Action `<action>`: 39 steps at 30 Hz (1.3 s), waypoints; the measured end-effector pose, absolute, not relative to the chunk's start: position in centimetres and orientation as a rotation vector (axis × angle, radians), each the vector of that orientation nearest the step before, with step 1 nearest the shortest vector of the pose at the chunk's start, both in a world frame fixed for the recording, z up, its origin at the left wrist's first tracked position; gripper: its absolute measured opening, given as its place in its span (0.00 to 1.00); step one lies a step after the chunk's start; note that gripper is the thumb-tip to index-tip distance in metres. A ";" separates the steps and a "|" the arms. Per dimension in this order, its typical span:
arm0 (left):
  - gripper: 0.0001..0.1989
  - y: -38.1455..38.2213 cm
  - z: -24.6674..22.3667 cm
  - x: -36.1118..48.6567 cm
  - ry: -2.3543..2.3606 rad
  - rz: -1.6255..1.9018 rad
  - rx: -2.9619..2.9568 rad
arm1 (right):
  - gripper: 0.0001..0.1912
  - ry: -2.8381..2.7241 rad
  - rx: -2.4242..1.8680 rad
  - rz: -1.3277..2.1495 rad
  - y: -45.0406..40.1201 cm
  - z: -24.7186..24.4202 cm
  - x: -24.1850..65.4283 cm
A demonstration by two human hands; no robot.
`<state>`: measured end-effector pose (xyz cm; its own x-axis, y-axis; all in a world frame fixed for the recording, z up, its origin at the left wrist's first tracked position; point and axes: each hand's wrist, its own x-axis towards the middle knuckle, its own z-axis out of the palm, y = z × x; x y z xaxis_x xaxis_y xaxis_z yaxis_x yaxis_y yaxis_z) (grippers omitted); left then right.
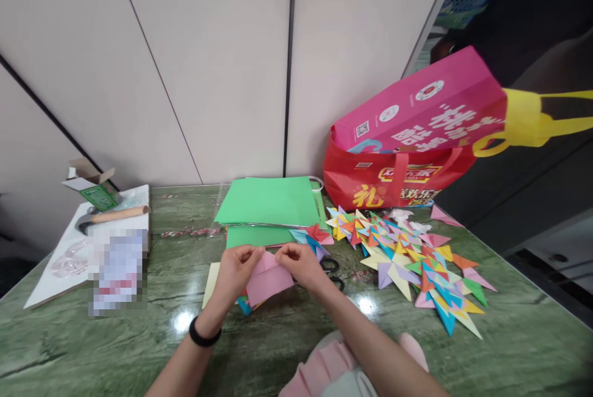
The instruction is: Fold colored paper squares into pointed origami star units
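A pink sheet of paper (269,284), creased near its top edge, is held up between my two hands. My left hand (241,267) pinches its upper left corner, and a black band circles that wrist. The upper right corner is pinched by my right hand (299,263). Beneath the sheet, edges of blue and other coloured papers show. A pale yellow paper (211,283) lies beside my left hand. Black scissor handles (330,264) stick out beside my right hand. Just behind it lies a folded star of blue, red and purple paper (317,236).
Green sheets (269,200) are stacked by the wall. Many colourful folded paper stars (393,255) cover the right side, before a red bag (398,178) holding a pink box (417,100). On the left are a hammer (113,215), a green box (99,195) and a white board (55,273).
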<state>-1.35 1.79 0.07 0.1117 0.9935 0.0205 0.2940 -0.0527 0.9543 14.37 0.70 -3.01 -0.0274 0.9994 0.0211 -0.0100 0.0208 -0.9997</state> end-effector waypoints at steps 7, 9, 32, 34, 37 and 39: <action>0.17 3.3 0.5 -4.0 1.391 1.262 1.267 | 0.09 -0.993 -1.192 1.237 1.3 -3.4 15.0; 0.18 3.1 0.5 -3.7 1.385 1.208 1.287 | 0.12 -0.975 -1.180 1.240 1.2 -3.4 14.9; 0.16 1.8 -0.4 -0.9 1.232 0.917 1.230 | 0.19 -0.970 -1.060 1.273 1.0 -4.0 14.6; 0.16 1.8 -0.5 -0.9 1.213 0.905 1.236 | 0.18 -0.972 -1.079 1.281 0.9 -4.0 14.6; 0.14 1.9 -0.5 -0.9 1.204 0.894 1.280 | 0.13 -0.998 -1.091 1.203 1.0 -4.0 14.7; 0.14 1.9 -0.4 -0.9 1.225 0.946 1.337 | 0.12 -0.988 -1.093 1.144 1.0 -3.8 14.8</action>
